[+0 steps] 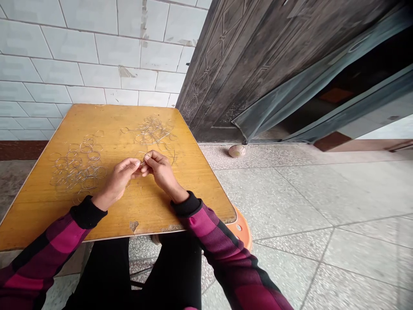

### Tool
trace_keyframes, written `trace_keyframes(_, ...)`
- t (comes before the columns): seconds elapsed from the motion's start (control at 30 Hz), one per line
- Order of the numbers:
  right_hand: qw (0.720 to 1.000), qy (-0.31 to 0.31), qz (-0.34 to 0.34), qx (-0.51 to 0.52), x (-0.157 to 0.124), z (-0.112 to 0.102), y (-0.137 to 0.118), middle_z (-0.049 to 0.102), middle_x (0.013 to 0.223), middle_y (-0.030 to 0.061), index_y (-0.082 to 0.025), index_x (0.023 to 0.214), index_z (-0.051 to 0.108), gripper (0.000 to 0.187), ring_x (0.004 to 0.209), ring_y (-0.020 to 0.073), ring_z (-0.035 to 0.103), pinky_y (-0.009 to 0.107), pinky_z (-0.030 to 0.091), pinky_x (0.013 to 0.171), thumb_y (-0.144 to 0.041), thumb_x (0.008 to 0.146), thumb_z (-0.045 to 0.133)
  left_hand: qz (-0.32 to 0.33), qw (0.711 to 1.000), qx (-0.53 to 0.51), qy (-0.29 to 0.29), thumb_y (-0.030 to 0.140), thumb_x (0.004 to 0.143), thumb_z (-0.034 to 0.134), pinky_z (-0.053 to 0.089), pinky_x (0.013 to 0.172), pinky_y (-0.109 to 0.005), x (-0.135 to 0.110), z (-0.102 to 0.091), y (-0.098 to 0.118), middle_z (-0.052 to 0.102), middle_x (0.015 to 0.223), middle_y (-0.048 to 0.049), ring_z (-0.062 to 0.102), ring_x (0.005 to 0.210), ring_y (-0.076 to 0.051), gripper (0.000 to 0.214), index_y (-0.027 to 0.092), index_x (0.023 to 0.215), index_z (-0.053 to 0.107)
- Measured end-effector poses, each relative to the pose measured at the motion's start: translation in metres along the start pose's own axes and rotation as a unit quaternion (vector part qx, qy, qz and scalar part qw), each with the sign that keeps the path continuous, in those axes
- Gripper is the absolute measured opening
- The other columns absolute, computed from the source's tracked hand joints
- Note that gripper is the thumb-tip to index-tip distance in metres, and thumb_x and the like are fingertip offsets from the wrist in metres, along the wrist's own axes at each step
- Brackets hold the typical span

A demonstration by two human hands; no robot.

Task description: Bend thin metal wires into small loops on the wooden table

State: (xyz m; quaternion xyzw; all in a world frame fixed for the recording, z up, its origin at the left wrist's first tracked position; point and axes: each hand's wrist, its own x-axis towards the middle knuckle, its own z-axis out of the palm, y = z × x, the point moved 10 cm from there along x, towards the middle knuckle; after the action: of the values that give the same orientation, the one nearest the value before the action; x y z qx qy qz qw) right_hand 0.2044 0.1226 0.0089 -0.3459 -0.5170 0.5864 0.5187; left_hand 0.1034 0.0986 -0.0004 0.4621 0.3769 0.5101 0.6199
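My left hand (121, 178) and my right hand (160, 169) meet above the middle of the wooden table (155, 215). Both are closed, thumbs pinched against fingers, on a thin wire ring (142, 153) whose upper edge shows between them. The fingers hide most of it. Left of my left hand lies a spread of thin wire rings (79, 165) on the tabletop. Beyond my right hand is a tangled pile of thin wire pieces (153, 129), some curved, some looped.
A white tiled wall (71, 43) stands behind the table, and a dark carved door (222, 64) at its right. A greenish curtain (277, 99) hangs in the doorway. One round pale object (237, 150) lies on the floor. An orange stool (243, 228) is at the table's right corner.
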Motion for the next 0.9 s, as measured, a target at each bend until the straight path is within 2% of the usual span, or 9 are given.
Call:
trace_keyframes(0.1, 1.000, 0.001, -0.002, -0.016, -0.001, -0.002, -0.003, 0.059, 0.054, -0.0050, -0.019, 0.071, 0.052, 0.030, 0.044, 0.0079, 0.054, 0.020, 0.047, 0.048, -0.044, 0.082, 0.064, -0.090, 0.991, -0.056, -0.076, 0.040, 0.079, 0.069, 0.047, 0.071, -0.026, -0.004, 0.016, -0.023, 0.059, 0.079, -0.0018, 0.058, 0.071, -0.012, 0.027, 0.015, 0.078, 0.060)
trace_keyframes(0.17, 1.000, -0.005, -0.005, -0.029, -0.002, -0.001, -0.005, 0.058, 0.053, -0.0047, -0.019, 0.072, 0.052, 0.030, 0.043, 0.0085, 0.053, 0.022, 0.045, 0.048, -0.045, 0.082, 0.063, -0.116, 0.985, -0.078, -0.100, 0.037, 0.079, 0.070, 0.047, 0.066, -0.024, -0.005, 0.020, -0.030, 0.059, 0.078, -0.0017, 0.056, 0.067, -0.010, 0.025, 0.014, 0.080, 0.061)
trace_keyframes(0.4, 0.992, 0.013, -0.066, -0.111, -0.002, -0.005, -0.021, 0.045, 0.055, -0.0057, -0.019, 0.066, 0.055, 0.028, 0.049, 0.0076, 0.037, 0.022, 0.032, 0.049, -0.041, 0.082, 0.062, -0.124, 0.984, -0.104, -0.073, 0.040, 0.068, 0.079, 0.045, 0.056, -0.021, 0.000, 0.011, -0.036, 0.058, 0.068, 0.0000, 0.054, 0.059, -0.009, 0.032, 0.013, 0.072, 0.062)
trace_keyframes(0.53, 0.988, 0.013, -0.078, -0.133, -0.003, -0.004, -0.021, 0.047, 0.060, -0.0044, -0.019, 0.066, 0.054, 0.024, 0.053, 0.0084, 0.038, 0.023, 0.032, 0.051, -0.035, 0.083, 0.061, -0.135, 0.983, -0.109, -0.062, 0.040, 0.066, 0.081, 0.043, 0.051, -0.020, 0.002, 0.009, -0.041, 0.058, 0.066, 0.0011, 0.052, 0.055, -0.008, 0.033, 0.014, 0.072, 0.062)
trace_keyframes(0.7, 0.983, 0.023, -0.075, -0.164, -0.004, -0.007, -0.019, 0.046, 0.057, -0.0049, -0.020, 0.064, 0.051, 0.022, 0.051, 0.0084, 0.039, 0.023, 0.031, 0.049, -0.030, 0.082, 0.059, -0.152, 0.980, -0.101, -0.077, 0.042, 0.067, 0.080, 0.040, 0.048, -0.019, 0.002, 0.011, -0.049, 0.055, 0.059, 0.0026, 0.049, 0.049, -0.006, 0.034, 0.014, 0.068, 0.061)
trace_keyframes(0.9, 0.984, 0.046, -0.062, -0.162, -0.003, -0.017, -0.023, 0.051, 0.058, -0.0041, -0.020, 0.065, 0.052, 0.023, 0.046, 0.0073, 0.041, 0.023, 0.032, 0.045, -0.034, 0.081, 0.060, -0.178, 0.975, -0.091, -0.101, 0.043, 0.068, 0.079, 0.038, 0.049, -0.020, -0.004, 0.019, -0.057, 0.055, 0.058, 0.0020, 0.048, 0.049, -0.007, 0.035, 0.014, 0.066, 0.059)
